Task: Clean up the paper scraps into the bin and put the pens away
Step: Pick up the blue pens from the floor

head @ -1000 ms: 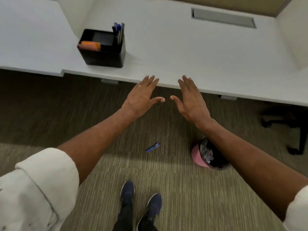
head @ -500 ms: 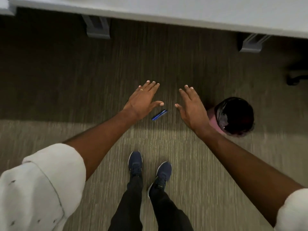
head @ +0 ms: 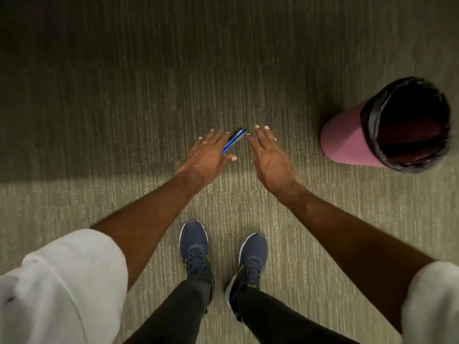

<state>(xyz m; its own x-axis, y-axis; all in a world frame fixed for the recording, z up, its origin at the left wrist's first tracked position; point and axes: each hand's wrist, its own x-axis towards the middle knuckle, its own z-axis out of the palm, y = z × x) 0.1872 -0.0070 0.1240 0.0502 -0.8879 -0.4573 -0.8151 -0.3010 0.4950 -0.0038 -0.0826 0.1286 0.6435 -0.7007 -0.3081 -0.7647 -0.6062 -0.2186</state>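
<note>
A blue pen (head: 235, 140) lies on the carpet between my two hands, its lower end hidden behind my left fingers. My left hand (head: 208, 155) hovers flat over it with fingers spread, a ring on one finger, holding nothing. My right hand (head: 270, 155) is just right of the pen, open and palm down, also holding nothing. A pink bin (head: 347, 140) with a black liner stands on the floor to the right; its inside is too dark to make out.
Olive ribbed carpet (head: 124, 95) fills the view, darker at the top. My two dark blue shoes (head: 196, 247) stand below the hands. White sleeves show at both lower corners.
The view has tilted down from the desk to the floor. The desk and black organiser have left the view. Both open hands have come down around the blue pen.
</note>
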